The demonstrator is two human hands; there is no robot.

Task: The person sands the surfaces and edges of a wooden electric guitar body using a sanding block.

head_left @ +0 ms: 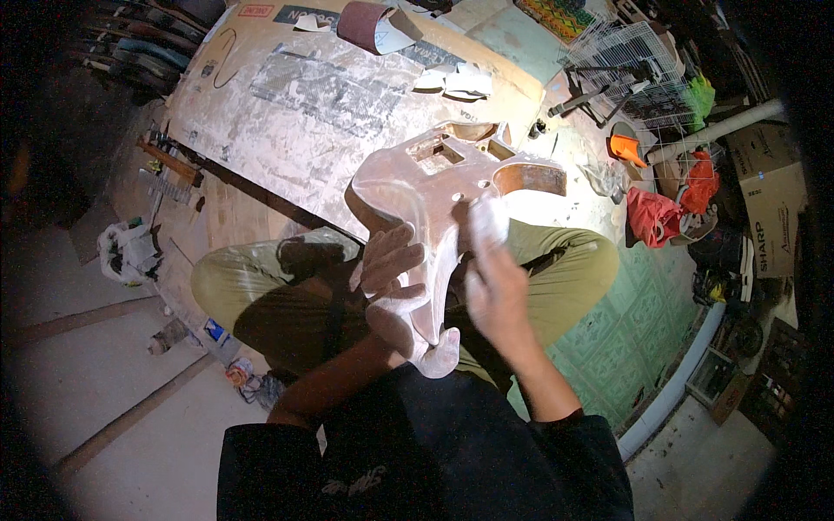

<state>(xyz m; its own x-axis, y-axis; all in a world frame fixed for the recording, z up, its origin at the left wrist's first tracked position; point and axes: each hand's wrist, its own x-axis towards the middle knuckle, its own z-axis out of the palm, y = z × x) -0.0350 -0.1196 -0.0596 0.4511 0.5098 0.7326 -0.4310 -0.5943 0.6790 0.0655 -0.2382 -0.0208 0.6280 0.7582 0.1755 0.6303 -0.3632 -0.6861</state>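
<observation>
An unfinished, dusty brown electric guitar body (395, 184), with several cut-out cavities at its far end, lies across my crossed legs in olive trousers. My left hand (391, 276), coated in pale dust, has its fingers wrapped round the near left edge of the body. In my right hand (495, 291) is a pale pad or folded paper (486, 217), held against the right part of the body's face, below two small holes. That hand and the pad are blurred, so the pad's exact kind is unclear.
A dust-covered cardboard sheet (226, 113) lies ahead, bearing maroon sandpaper (365, 26) and pale paper scraps (452, 80). To the right are a black tripod (591, 97), wire cage (647, 52), red bags (651, 217), white pipe (669, 399) and cardboard boxes (764, 217). Tools (169, 161) lie left.
</observation>
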